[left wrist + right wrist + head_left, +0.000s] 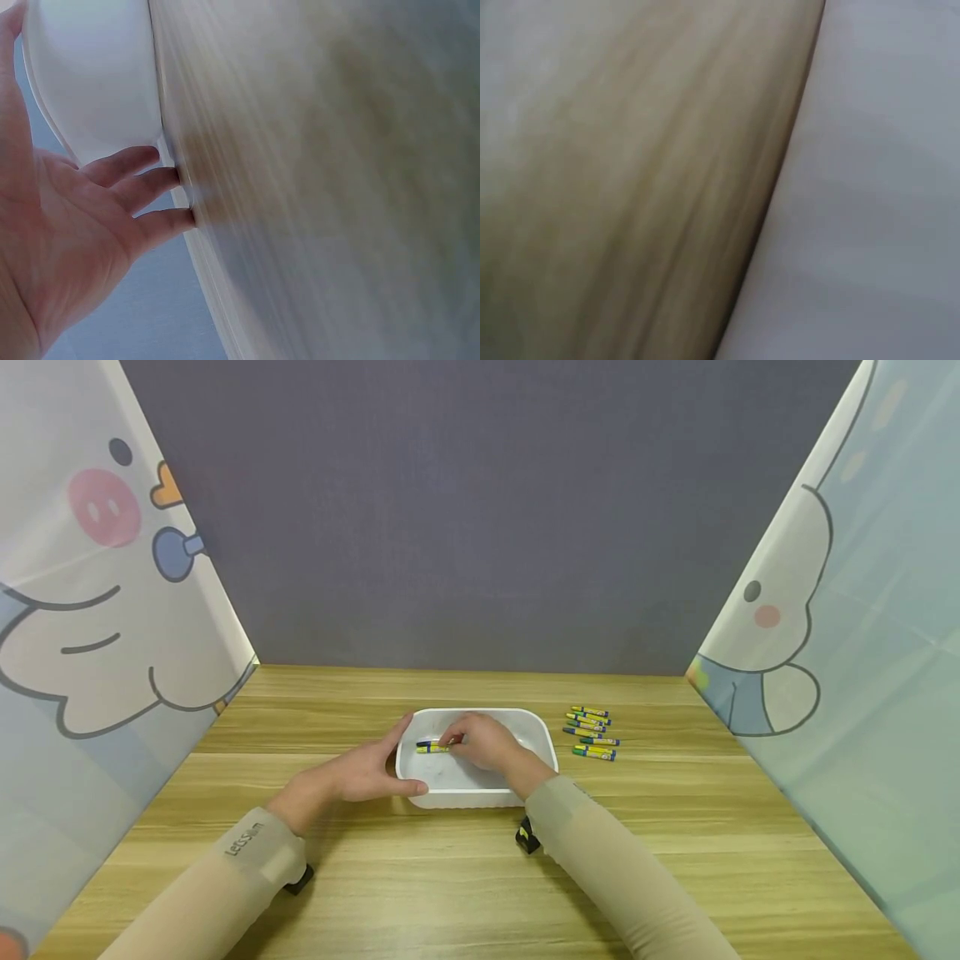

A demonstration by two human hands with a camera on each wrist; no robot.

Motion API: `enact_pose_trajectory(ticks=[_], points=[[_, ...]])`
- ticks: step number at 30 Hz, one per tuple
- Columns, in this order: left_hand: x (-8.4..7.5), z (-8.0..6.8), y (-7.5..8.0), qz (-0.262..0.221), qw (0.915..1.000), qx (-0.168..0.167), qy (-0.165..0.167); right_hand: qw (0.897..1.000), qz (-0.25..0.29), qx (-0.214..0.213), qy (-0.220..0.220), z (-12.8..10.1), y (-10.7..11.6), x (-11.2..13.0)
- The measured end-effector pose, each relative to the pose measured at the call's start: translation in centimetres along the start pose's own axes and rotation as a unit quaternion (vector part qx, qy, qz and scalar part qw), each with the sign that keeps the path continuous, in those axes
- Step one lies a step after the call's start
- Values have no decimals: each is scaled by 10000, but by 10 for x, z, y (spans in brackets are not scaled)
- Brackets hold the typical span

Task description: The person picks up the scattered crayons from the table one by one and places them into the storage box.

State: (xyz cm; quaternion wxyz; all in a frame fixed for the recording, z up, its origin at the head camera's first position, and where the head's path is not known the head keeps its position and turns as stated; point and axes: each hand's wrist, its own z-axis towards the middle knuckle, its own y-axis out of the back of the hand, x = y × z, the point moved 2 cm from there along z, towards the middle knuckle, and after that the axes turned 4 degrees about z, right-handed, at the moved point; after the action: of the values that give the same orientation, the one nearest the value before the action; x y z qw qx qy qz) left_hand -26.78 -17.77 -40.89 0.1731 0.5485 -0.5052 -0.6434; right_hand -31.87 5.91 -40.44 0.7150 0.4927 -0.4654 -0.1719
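In the head view, a white plastic tray [465,799] stands on the wooden table. My left hand [369,772] is spread against the tray's left end, thumb along the front rim. The left wrist view shows its straight fingers [139,189] touching the tray's outer wall. My right hand [487,743] reaches down inside the tray and pinches a crayon with a reddish end [456,739], mostly hidden by the fingers. Beside those fingertips, crayons [430,749] with yellow and blue wrappers lie on the tray floor. Only the tray wall and table show in the right wrist view.
Several crayons [592,724] in yellow and blue wrappers lie in a loose column on the table, right of the tray. A dark grey panel [472,527] rises behind the table. Cartoon-printed sheets [825,568] flank both sides.
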Motion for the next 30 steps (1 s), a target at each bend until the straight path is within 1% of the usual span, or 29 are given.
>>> enact_pose_trajectory(ticks=[9,12,16,19,24,27,30], points=[[-1,-1,0,-8,10000,24,28,9998,156,-48,-94,0,0,0],[-2,-1,1,-38,10000,41,23,9998,167,-73,-50,0,2,1],[-3,-2,1,-9,10000,10,-18,9997,235,-67,27,-2,8,2],[-3,-3,0,0,10000,-2,-25,9992,369,-108,132,-7,17,2],[-3,-2,0,-33,10000,-21,-12,9961,760,-333,302,-26,40,-6],[-3,-1,1,-25,10000,-54,-18,9937,977,-498,244,-44,58,-15],[-3,0,1,-14,10000,-75,-38,9920,1059,-680,87,-63,76,-30]])
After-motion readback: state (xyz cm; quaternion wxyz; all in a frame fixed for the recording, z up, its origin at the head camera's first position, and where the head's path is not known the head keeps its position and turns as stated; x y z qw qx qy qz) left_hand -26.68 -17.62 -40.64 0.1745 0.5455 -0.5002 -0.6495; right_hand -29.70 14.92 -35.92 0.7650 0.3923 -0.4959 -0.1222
